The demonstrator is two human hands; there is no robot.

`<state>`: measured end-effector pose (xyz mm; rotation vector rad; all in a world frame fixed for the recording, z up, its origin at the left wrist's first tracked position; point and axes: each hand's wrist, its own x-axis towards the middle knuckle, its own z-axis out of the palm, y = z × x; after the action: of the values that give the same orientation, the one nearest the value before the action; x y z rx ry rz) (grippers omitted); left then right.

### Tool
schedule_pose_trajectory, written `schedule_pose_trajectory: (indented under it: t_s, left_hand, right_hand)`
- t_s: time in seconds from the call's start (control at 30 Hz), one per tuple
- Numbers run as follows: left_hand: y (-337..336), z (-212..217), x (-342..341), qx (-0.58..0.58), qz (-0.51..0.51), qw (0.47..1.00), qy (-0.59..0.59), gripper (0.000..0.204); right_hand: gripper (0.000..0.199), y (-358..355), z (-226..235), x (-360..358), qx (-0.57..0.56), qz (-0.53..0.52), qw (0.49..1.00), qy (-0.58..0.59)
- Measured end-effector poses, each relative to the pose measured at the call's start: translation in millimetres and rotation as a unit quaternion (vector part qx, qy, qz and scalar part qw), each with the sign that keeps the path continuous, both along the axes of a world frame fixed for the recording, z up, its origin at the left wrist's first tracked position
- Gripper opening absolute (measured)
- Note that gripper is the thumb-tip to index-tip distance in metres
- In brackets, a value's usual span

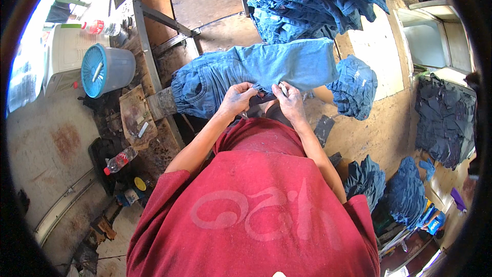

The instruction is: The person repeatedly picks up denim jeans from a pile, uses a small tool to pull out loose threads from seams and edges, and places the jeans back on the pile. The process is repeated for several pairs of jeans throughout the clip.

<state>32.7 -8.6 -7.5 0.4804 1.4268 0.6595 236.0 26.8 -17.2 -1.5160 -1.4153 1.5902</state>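
Observation:
A pair of blue jeans [256, 66] with an elastic waist lies crosswise in front of me, one leg stretching to the right. At the left its waist end fits round or rests against a grey wrapped support [163, 103]; which of these, I cannot tell. My left hand [237, 99] is closed, thumb and fingers pinching the near edge of the denim. Close to its right, my right hand [291, 103] is closed too, with a small light-grey object [283, 89] between thumb and finger, against the cloth. Dark material shows between the hands, partly hidden by them.
A tall pile of jeans [307, 5] stands beyond; a bundled pair [356, 87] lies right. Dark cloth pieces [445, 120] are stacked far right, with denim heaps [405, 192] below. A lidded bucket [110, 71], cardboard [137, 118] and a bottle [121, 160] are left.

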Motion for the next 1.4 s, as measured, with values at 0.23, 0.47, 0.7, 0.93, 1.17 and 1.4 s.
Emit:
schedule_pose_trajectory:
  t_s: [0.23,0.47,0.7,0.93,1.17,1.4]
  left_hand:
    - [4.0,11.9,-2.3,-0.039,0.033,0.996,-0.078,0.013]
    - [9.8,5.3,9.4,0.006,-0.065,0.997,0.037,0.012]
    - [8.5,6.6,-0.4,-0.046,-0.022,0.998,-0.024,0.015]
    - [14.1,1.4,10.1,0.037,-0.087,0.993,0.067,0.020]
    - [16.6,3.6,-5.8,-0.090,-0.038,0.995,-0.008,0.027]
    - [25.6,20.6,4.6,-0.058,-0.103,0.993,0.022,0.017]
  right_hand:
    - [0.038,3.5,4.4,0.6,-0.009,0.010,1.000,0.009]
    - [0.034,0.9,-3.3,2.9,-0.013,0.030,0.999,0.022]
    - [0.034,1.6,-1.9,4.0,-0.024,0.025,0.999,0.018]
    - [0.035,3.1,-4.8,8.0,-0.011,0.040,0.999,-0.017]
    - [0.035,-0.1,-2.2,6.6,0.016,0.036,0.999,-0.018]
    - [0.037,0.0,-5.7,10.4,0.014,0.064,0.996,-0.066]
